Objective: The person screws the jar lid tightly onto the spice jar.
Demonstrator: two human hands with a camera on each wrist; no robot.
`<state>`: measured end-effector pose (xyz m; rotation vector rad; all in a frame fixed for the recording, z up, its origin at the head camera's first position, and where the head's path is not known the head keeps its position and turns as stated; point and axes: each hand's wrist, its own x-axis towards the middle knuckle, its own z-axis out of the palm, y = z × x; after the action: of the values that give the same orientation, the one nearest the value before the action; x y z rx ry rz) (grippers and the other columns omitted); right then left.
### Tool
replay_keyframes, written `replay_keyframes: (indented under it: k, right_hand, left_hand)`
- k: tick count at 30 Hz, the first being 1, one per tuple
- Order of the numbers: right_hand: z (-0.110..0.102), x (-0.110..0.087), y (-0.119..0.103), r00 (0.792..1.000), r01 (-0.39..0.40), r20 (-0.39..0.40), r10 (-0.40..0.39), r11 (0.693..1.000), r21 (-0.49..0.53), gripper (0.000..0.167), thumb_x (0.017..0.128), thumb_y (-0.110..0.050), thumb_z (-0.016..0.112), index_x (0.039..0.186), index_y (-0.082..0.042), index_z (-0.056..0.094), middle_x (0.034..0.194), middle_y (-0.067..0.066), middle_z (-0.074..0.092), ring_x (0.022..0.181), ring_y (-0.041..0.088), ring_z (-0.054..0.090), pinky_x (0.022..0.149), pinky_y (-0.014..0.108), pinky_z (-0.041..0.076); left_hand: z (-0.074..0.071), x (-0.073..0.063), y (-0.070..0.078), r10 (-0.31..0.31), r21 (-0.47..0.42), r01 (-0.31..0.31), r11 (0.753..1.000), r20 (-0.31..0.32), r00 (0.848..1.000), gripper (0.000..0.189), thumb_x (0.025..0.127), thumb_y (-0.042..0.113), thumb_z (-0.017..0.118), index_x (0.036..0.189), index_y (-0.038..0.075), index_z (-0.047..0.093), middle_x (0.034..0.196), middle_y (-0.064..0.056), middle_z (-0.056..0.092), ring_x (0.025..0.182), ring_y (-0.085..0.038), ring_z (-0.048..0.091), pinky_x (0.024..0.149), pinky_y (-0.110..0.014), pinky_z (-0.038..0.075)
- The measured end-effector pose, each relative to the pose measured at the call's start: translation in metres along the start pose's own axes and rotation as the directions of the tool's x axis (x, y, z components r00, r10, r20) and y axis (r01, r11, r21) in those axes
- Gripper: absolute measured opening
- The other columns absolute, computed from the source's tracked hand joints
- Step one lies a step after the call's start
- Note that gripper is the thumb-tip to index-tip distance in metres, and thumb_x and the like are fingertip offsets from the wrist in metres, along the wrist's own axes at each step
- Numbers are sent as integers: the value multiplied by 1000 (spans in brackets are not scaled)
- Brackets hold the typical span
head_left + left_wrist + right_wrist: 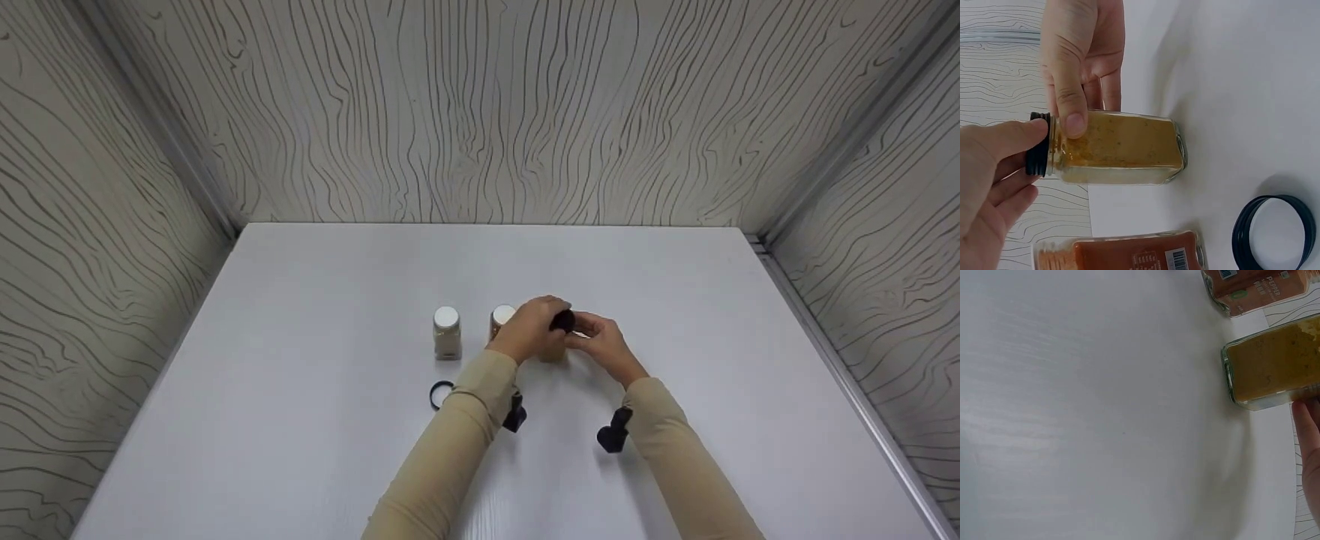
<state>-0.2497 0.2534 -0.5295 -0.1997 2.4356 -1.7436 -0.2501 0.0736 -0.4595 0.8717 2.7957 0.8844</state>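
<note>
A square glass spice jar (1123, 140) with yellow-brown powder stands on the table, a black screw cap (1037, 158) at its neck. My left hand (529, 330) comes from above and pinches that cap between thumb and fingers. From the other side my right hand (607, 349) holds the jar near its neck, thumb on the near face. Close to the left hand is a second jar (1129, 254) with red-brown contents, its label reading pepper in the right wrist view. The left hand partly hides it in the head view.
Left of these stands a jar (448, 343) with pale contents and a white top. A black ring (1242, 236) lies on the white table (300, 420) nearer me, partly behind the left sleeve. Wood-patterned panels (465, 112) rise at the back and both sides.
</note>
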Motion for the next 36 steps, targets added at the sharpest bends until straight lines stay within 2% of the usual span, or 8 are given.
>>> replay_keyframes:
  k: [5, 7, 9, 13, 16, 24, 32, 36]
  right_hand:
    - [1, -1, -1, 1000, 22, 0, -22, 1000, -5, 52, 86, -13, 72, 132, 3, 54, 135, 21, 58, 120, 15, 59, 111, 38, 46]
    - [1, 0, -1, 1000, 21, 0, -21, 1000, -5, 51, 86, -12, 71, 132, 4, 54, 135, 22, 58, 123, 22, 58, 110, 35, 47]
    - [1, 0, -1, 1000, 13, -2, -13, 1000, -11, 51, 86, -12, 71, 132, 4, 54, 135, 22, 58, 125, 25, 57, 105, 26, 49]
    - [1, 1, 0, 1000, -10, -17, 10, 1000, -19, 50, 85, -11, 72, 131, 3, 56, 134, 22, 59, 123, 26, 58, 94, 11, 49]
    - [0, 1, 1, 1000, -14, -17, 14, 1000, -17, 51, 85, -13, 72, 131, 2, 56, 134, 22, 59, 122, 22, 59, 94, 11, 49]
    - [0, 0, 0, 1000, -7, -15, 6, 1000, -18, 50, 85, -14, 73, 130, 1, 57, 133, 20, 60, 112, 2, 60, 100, 15, 48]
    - [2, 0, -3, 1000, -21, -17, 21, 1000, -13, 50, 86, -8, 70, 132, 3, 55, 135, 23, 58, 126, 31, 56, 95, 12, 48]
    - [2, -2, -8, 1000, -9, -12, 9, 1000, -10, 50, 86, -8, 70, 132, 6, 54, 134, 24, 58, 124, 28, 58, 92, 10, 49]
  left_hand:
    - [0, -1, 0, 34, 8, -34, 999, -8, 999, 42, 91, 8, 64, 132, 3, 56, 136, -11, 59, 129, -22, 56, 111, -30, 46]
    - [1, -1, -1, 41, 16, -41, 999, -25, 999, 44, 91, 10, 66, 133, 2, 56, 137, -12, 58, 129, -22, 55, 111, -30, 46]
    - [1, -1, -2, 32, 18, -31, 999, -41, 999, 46, 90, 13, 68, 133, 2, 55, 137, -12, 58, 129, -22, 55, 110, -29, 47]
    - [0, -1, -2, -17, -5, 17, 1000, -40, 999, 49, 89, 15, 69, 135, 5, 54, 135, -11, 58, 127, -22, 57, 109, -30, 48]
    - [-1, -2, -1, -41, -14, 41, 999, -27, 999, 48, 90, 15, 67, 136, 6, 54, 134, -10, 60, 126, -21, 58, 108, -31, 49]
    - [-1, -1, -1, -29, -18, 29, 999, 1, 1000, 47, 91, 12, 65, 136, 7, 53, 137, -10, 59, 128, -22, 56, 109, -30, 48]
    - [-1, -1, -2, -37, -14, 37, 999, -16, 999, 45, 92, 17, 65, 134, 4, 55, 133, -10, 61, 125, -21, 58, 108, -30, 49]
    - [0, 0, -2, -35, -10, 35, 999, -10, 999, 43, 92, 15, 64, 133, 5, 56, 134, -9, 61, 126, -21, 58, 109, -30, 48]
